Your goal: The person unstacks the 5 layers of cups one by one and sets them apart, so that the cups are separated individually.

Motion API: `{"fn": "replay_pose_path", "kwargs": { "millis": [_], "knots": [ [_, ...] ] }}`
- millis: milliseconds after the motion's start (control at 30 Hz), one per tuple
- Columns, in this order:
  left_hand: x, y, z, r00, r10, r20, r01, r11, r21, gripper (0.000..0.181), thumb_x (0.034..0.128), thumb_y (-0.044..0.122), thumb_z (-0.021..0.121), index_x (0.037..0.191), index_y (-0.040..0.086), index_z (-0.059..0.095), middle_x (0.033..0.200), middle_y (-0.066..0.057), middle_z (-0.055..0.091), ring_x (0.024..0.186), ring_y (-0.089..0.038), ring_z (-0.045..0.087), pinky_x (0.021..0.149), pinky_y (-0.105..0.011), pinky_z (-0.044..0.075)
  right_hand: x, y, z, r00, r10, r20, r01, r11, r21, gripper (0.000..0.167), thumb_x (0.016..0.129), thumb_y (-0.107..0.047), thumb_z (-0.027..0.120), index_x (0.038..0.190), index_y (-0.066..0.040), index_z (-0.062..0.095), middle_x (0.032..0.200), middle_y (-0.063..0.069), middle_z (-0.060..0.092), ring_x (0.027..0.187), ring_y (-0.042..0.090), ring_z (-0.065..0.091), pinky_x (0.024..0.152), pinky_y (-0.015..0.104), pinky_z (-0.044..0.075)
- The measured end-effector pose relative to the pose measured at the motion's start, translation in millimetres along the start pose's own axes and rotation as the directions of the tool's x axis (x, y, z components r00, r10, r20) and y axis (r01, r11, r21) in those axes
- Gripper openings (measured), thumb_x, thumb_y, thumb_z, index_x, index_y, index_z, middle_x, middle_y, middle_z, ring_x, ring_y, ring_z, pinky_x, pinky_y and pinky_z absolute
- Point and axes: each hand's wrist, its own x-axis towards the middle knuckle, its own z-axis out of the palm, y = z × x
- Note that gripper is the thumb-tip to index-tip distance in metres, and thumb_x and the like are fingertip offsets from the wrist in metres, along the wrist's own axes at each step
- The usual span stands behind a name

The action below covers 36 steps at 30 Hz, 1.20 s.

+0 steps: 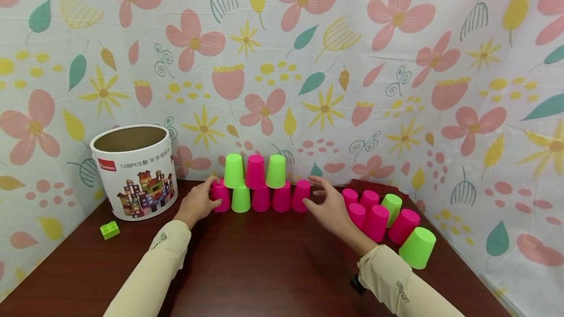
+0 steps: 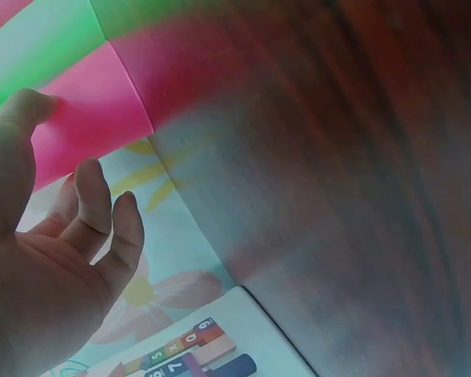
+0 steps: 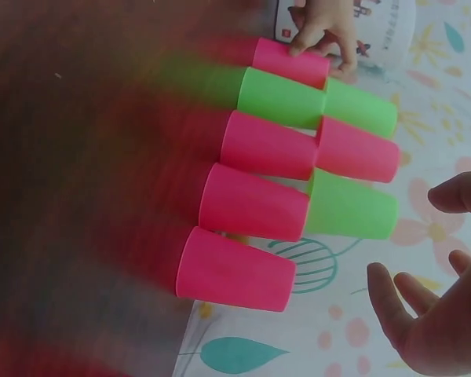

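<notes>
Upside-down cups stand in two levels. At the left end of the lower row is a pink cup (image 1: 221, 196) (image 3: 290, 63); my left hand (image 1: 198, 202) (image 2: 59, 228) grips it, the thumb on its near side and other fingers behind it. Beside it stands a green cup (image 1: 241, 198), then several pink ones. The upper level has a green cup (image 1: 234, 170), a pink cup (image 1: 255, 172) and a green cup (image 1: 276, 171). My right hand (image 1: 330, 209) (image 3: 447, 306), fingers spread and holding nothing, is just right of the right-end pink cup (image 1: 301, 195).
Several more pink and green cups (image 1: 417, 247) stand upside down at the right. A large white printed bucket (image 1: 136, 175) is at the back left, with a small green block (image 1: 109, 230) before it. A floral cloth (image 1: 282, 87) hangs behind the dark table (image 1: 255, 268).
</notes>
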Motion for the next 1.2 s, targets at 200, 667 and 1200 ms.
{"fn": "replay_pose_path", "kwargs": {
  "millis": [200,667,1200],
  "knots": [
    [-1.5,-0.4,-1.4,1.0,-0.015,0.004,0.016,1.0,-0.003,0.059,0.0871,0.026,0.078,0.133,0.023,0.041,0.119,-0.017,0.063,0.101,-0.031,0.06,0.08,-0.053,0.052,19.3,4,15,1.0,0.001,0.028,0.0,1.0,-0.016,0.058,0.087,-0.012,0.075,0.14,-0.011,0.051,0.138,0.012,0.057,0.113,0.039,0.061,0.088,0.05,0.053],
    [-2.6,3.4,-1.3,1.0,-0.008,-0.009,0.008,1.0,-0.002,0.058,0.0872,0.024,0.078,0.133,0.022,0.042,0.119,-0.016,0.064,0.102,-0.031,0.061,0.08,-0.052,0.052,59.8,5,42,0.998,-0.012,0.059,0.018,0.994,-0.106,0.059,0.088,-0.017,0.075,0.142,-0.012,0.051,0.14,0.009,0.054,0.111,0.031,0.06,0.082,0.043,0.055],
    [0.2,1.1,-1.5,1.0,-0.013,0.018,0.014,1.0,-0.013,0.059,0.087,0.025,0.078,0.133,0.024,0.041,0.122,-0.017,0.063,0.105,-0.033,0.061,0.083,-0.053,0.052,93.5,7,64,0.986,-0.03,0.166,0.056,0.986,-0.156,0.069,0.089,-0.016,0.072,0.15,-0.009,0.04,0.143,0.018,0.048,0.117,0.035,0.051,0.092,0.049,0.047]
  ]
}}
